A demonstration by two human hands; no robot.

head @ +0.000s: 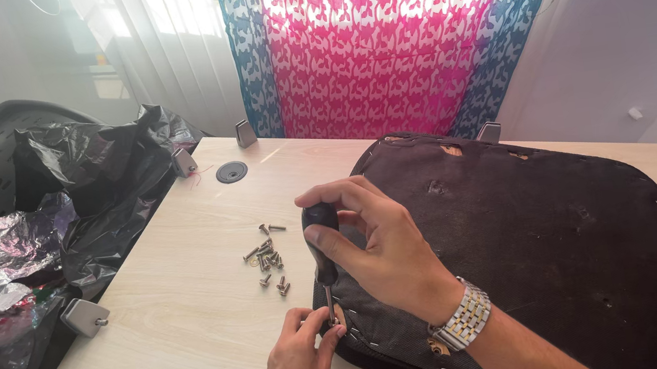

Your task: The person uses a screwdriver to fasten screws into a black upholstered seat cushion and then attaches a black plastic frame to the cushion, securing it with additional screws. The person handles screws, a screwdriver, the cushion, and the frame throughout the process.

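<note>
Black-handled screwdriver (322, 253) stood nearly upright at near-left corner of dark seat cushion (539, 241), tip down at cushion edge. Right hand (379, 245) wrapped closed around the handle, thumb across the front. Left hand (301, 361) sat just below, fingertips (323, 322) pinched shut at the shaft tip, apparently on a small screw, too small to confirm. Loose screws (268, 260) lay on light wooden table (193, 312) just left of the screwdriver. Black plastic bag (92, 190) farther left.

a pale wooden table (193, 312) carries loose screws (267, 258), a dark seat cushion (556, 239) and black plastic sheeting (104, 184).
</note>
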